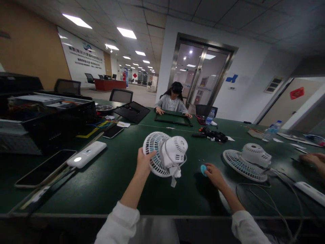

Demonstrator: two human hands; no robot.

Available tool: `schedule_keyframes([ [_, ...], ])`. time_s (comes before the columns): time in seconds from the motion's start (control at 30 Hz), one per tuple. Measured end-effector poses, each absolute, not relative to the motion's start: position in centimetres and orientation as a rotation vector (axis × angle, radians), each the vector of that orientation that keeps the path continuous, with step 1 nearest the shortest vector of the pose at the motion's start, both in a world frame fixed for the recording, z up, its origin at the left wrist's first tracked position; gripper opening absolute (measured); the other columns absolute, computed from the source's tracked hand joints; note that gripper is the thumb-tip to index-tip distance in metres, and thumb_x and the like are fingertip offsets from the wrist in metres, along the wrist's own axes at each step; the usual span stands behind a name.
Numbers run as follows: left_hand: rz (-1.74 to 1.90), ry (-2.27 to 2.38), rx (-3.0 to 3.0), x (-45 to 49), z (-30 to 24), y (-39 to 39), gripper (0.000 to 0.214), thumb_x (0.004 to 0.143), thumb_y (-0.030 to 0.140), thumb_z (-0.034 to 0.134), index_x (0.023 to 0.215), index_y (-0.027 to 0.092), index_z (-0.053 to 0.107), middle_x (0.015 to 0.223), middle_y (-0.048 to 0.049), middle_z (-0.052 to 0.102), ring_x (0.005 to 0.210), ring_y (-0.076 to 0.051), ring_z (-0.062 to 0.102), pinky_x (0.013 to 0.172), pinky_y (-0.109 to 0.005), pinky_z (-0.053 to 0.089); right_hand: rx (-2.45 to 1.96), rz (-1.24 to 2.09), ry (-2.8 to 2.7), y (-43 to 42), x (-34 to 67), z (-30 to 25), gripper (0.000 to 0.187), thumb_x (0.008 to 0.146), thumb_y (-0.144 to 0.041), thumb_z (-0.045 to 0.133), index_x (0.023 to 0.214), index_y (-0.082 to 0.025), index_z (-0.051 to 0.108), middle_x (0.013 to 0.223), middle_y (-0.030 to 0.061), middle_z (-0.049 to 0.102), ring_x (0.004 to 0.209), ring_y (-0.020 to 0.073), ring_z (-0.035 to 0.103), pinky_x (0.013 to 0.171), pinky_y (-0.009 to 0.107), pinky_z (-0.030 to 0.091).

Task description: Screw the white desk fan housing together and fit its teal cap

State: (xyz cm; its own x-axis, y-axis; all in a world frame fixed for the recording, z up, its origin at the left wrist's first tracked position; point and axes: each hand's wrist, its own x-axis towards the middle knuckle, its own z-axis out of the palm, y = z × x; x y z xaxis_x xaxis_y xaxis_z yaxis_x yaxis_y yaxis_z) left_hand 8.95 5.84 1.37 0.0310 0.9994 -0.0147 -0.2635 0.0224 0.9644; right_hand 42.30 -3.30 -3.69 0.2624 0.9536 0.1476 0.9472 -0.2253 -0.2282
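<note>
My left hand [145,161] grips the rim of a white fan [175,149], lifted above the green table. The fan's round motor housing faces right and its slatted guard faces left, with light blue blades showing through. Between the fingertips of my right hand [213,173] is a small round light blue cap [203,170], just over the tabletop. A few tiny dark pieces, perhaps screws [201,160], lie a little beyond that hand.
A second white fan [243,162] lies guard down on the right, its cables trailing to the table's front edge. At left are phones [45,167], a white power bank [87,155] and an opened black computer case [56,125]. Opposite, a person holds a black frame [174,119].
</note>
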Motion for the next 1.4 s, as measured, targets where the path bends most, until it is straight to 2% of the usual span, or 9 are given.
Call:
schedule_keyframes([
  [0.3,1.050,1.018,0.675,-1.7,-1.9,3.4,0.023,0.088,0.029,0.054,0.106,0.014,0.055,0.100,-0.0048,0.061,0.082,-0.015,0.062,0.071,-0.033,0.054,-1.990,0.112,-2.123,-0.8,33.8,-4.4,0.028,0.086,-0.032,0.056,0.109,-0.017,0.057,0.126,0.0081,0.051,0.113,0.0238,0.049,0.092,0.047,0.041],
  [0.47,1.098,1.032,0.784,-3.4,-2.2,3.7,0.020,0.069,0.016,0.071,0.083,0.012,0.058,0.075,-0.0045,0.066,0.064,-0.017,0.065,0.065,-0.032,0.054,-1.970,0.097,-2.110,0.4,32.7,-4.7,0.024,0.086,-0.037,0.054,0.091,-0.015,0.062,0.122,0.0065,0.055,0.113,0.0212,0.050,0.094,0.044,0.039],
  [0.6,1.209,1.149,0.988,-4.4,-1.5,3.9,0.035,0.058,0.022,0.075,0.089,0.013,0.060,0.101,-0.0126,0.064,0.101,-0.031,0.061,0.090,-0.047,0.047,-2.189,-0.084,-1.811,1.8,36.9,-4.4,0.030,0.089,-0.038,0.048,0.107,-0.015,0.057,0.125,0.0103,0.052,0.118,0.0238,0.046,0.098,0.046,0.034],
  [0.7,1.394,1.266,1.155,-4.4,0.2,3.2,0.049,0.059,0.026,0.073,0.104,0.017,0.056,0.135,-0.0114,0.042,0.134,-0.029,0.029,0.112,-0.045,0.020,-2.381,-0.192,-1.533,2.6,41.0,-4.6,0.041,0.087,-0.036,0.052,0.123,-0.017,0.048,0.131,0.0118,0.046,0.120,0.0284,0.043,0.097,0.053,0.033],
  [0.77,1.449,1.252,1.291,-3.6,1.7,2.5,0.049,0.066,0.031,0.067,0.112,0.018,0.053,0.138,-0.0091,0.039,0.135,-0.024,0.027,0.115,-0.040,0.014,-2.446,-0.197,-1.448,3.0,43.0,-5.2,0.042,0.086,-0.036,0.054,0.124,-0.018,0.047,0.130,0.0109,0.046,0.117,0.0281,0.045,0.096,0.054,0.035],
  [0.83,1.427,1.190,1.444,-2.1,3.2,1.8,0.052,0.071,0.033,0.064,0.119,0.020,0.051,0.135,-0.0073,0.045,0.131,-0.022,0.035,0.114,-0.038,0.018,-2.447,-0.189,-1.458,3.3,43.9,-6.0,0.039,0.087,-0.035,0.054,0.122,-0.018,0.049,0.128,0.0097,0.049,0.113,0.0260,0.049,0.093,0.051,0.040],
  [1.0,1.157,1.208,1.852,1.3,4.7,2.4,0.073,0.074,0.033,0.063,0.137,0.017,0.029,0.145,-0.0133,0.032,0.134,-0.027,0.030,0.110,-0.046,0.025,-2.306,-0.189,-1.624,4.5,43.2,-7.6,0.032,0.088,-0.031,0.053,0.117,-0.018,0.053,0.121,0.0081,0.053,0.104,0.0217,0.055,0.086,0.044,0.047],
  [1.17,1.097,1.231,1.880,1.5,4.1,2.9,0.062,0.077,0.033,0.060,0.132,0.020,0.036,0.135,-0.0111,0.045,0.124,-0.028,0.043,0.104,-0.047,0.034,-2.200,-0.179,-1.695,5.1,41.8,-8.2,0.031,0.088,-0.032,0.053,0.116,-0.018,0.053,0.119,0.0080,0.054,0.101,0.0205,0.056,0.084,0.042,0.048],
  [1.4,1.128,1.314,1.898,1.8,3.8,2.0,0.057,0.078,0.037,0.057,0.128,0.016,0.040,0.131,-0.0119,0.046,0.123,-0.028,0.042,0.104,-0.047,0.034,-2.041,-0.090,-1.810,5.7,38.0,-8.6,0.031,0.089,-0.032,0.052,0.116,-0.019,0.053,0.120,0.0080,0.054,0.101,0.0205,0.056,0.085,0.042,0.048],
])
